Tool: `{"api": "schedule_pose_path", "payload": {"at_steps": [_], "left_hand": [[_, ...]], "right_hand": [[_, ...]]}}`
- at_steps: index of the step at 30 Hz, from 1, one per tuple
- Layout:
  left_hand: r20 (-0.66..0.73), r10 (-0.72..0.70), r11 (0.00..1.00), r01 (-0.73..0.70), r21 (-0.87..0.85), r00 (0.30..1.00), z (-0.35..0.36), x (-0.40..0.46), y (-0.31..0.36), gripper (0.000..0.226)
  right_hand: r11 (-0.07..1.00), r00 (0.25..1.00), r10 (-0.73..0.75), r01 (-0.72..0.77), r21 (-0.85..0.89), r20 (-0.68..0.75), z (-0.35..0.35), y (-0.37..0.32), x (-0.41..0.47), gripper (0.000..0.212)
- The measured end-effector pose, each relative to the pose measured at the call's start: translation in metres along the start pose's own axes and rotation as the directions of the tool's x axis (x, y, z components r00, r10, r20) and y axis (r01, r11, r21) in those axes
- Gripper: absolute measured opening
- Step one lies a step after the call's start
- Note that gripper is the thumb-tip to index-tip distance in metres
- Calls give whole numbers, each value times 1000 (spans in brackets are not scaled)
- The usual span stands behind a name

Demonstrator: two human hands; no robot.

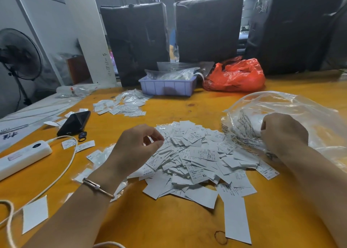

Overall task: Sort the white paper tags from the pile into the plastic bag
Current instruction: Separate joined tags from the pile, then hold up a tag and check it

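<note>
At the left edge of the orange wooden table [178, 227] lies a white oblong power bank [22, 156] with a white cable [62, 169] that curves toward the near edge. Just beyond it rests a black smartphone [75, 122], and farther back a small scatter of white tags in clear sleeves [122, 105].

The left hand [137, 150] hovers over the left side of the heap of white paper tags [197, 159]; its thumb and forefinger are curled toward each other, but it cannot be told if they pinch a tag. A thin bracelet [97, 187] sits on this wrist. The heap lies in the middle of the table, many tags printed with size letters — S, XL, SX.

At the far edge stand a lilac plastic bin [167, 87] and a crumpled red plastic bag [236, 76].

The right hand [283, 133] is clenched on the printed edge of the large clear plastic bag [293, 108], which lies at the right edge — touching the heap.
</note>
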State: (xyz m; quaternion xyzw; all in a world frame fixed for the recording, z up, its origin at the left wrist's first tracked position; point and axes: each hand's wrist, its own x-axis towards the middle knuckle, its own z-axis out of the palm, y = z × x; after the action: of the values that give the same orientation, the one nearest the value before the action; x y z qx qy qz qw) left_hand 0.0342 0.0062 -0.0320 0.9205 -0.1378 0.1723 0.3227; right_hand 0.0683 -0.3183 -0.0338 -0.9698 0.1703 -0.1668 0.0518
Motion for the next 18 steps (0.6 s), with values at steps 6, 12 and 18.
{"api": "schedule_pose_path", "payload": {"at_steps": [6, 12, 18], "left_hand": [[17, 17, 999, -17, -30, 1000, 2, -1, 1, 13], [48, 25, 1000, -24, -11, 999, 4, -2, 1, 10], [60, 30, 1000, -30, -1, 998, 5, -2, 1, 7]], "right_hand": [[999, 1000, -19, 18, -39, -15, 2, 1, -1, 30], [1000, 1000, -14, 14, -1, -9, 3, 3, 1, 11], [999, 993, -24, 27, 25, -118, 0, 0, 1, 14]]}}
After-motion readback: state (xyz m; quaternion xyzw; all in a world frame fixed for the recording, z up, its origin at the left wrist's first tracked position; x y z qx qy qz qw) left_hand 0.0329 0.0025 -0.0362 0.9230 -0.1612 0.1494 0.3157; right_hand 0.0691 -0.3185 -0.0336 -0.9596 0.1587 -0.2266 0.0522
